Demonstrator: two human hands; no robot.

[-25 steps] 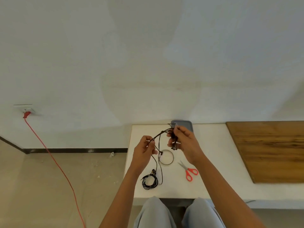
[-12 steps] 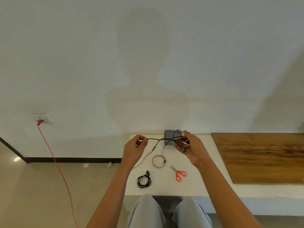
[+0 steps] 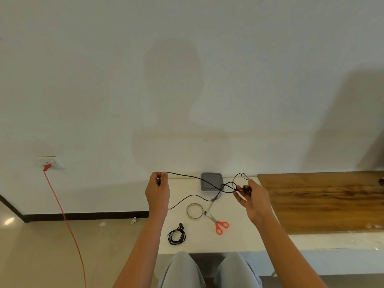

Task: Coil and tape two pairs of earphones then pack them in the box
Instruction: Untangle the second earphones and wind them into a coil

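A black earphone cable [image 3: 188, 176] stretches in the air between my hands above the white table [image 3: 239, 240]. My left hand [image 3: 158, 189] pinches one part of it at the left. My right hand [image 3: 252, 196] grips a small loop of the same cable with the earbuds at the right. A loose length of the cable droops to the table. A second pair of earphones [image 3: 176, 236] lies coiled near the table's front edge. A roll of clear tape [image 3: 194, 211] and red-handled scissors [image 3: 219, 224] lie between my arms. The grey box [image 3: 211, 181] sits at the back by the wall.
A brown wooden board [image 3: 324, 202] covers the table's right part. A red cord [image 3: 62, 215] runs from a wall socket [image 3: 48, 162] down across the floor on the left. My knees are under the table's front edge.
My hands have drawn apart, the left going left and the right going right, pulling the cable out long. The view has tilted up, so the table sits lower.
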